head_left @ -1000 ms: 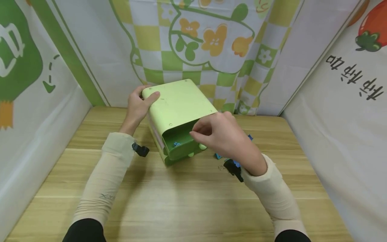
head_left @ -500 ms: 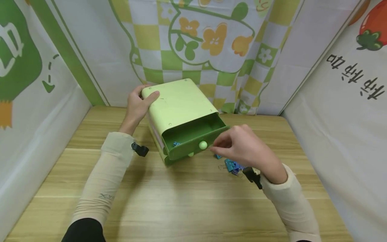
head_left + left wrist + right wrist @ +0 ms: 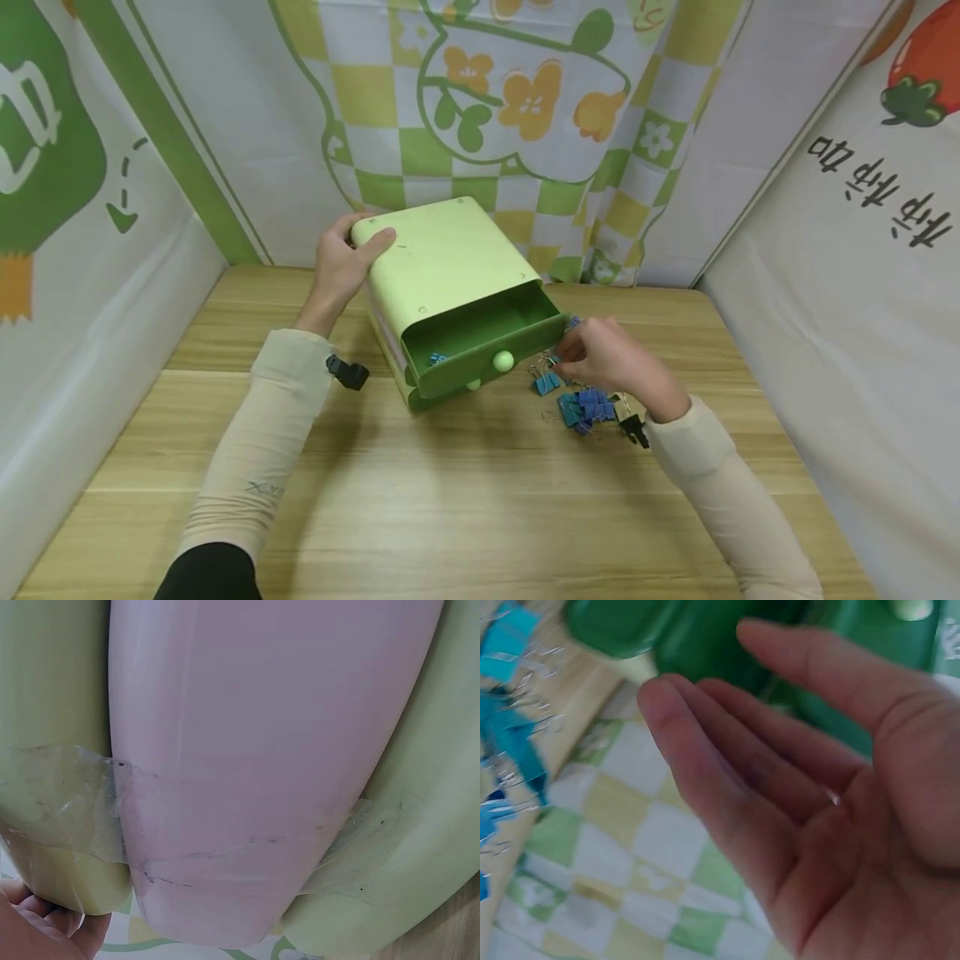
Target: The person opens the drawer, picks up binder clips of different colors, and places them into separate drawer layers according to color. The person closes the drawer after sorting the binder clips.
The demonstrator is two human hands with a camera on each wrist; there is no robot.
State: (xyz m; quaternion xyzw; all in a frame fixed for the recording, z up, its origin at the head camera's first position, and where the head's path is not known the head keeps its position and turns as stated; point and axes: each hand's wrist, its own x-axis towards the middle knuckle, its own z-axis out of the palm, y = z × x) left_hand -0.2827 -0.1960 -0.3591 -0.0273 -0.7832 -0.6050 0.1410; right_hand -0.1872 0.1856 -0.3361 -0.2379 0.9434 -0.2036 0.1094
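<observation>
My left hand grips the back left corner of a light green drawer box, thumb on top and fingers behind. The left wrist view shows its pink middle section with clear tape across it. A dark green upper drawer with a pale round knob is pulled partly out. Inside it lies a small blue binder clip. My right hand is just right of the drawer, over a group of blue binder clips; in the right wrist view its fingers are loosely bent around nothing.
A teal binder clip lies on the wooden table between the drawer and the clip pile. A checked curtain hangs behind, and a printed white sheet borders the right side.
My right hand has moved away from above the drawer, rightward and down to the binder clips, uncovering the drawer's front and knob. The left hand and box stay put.
</observation>
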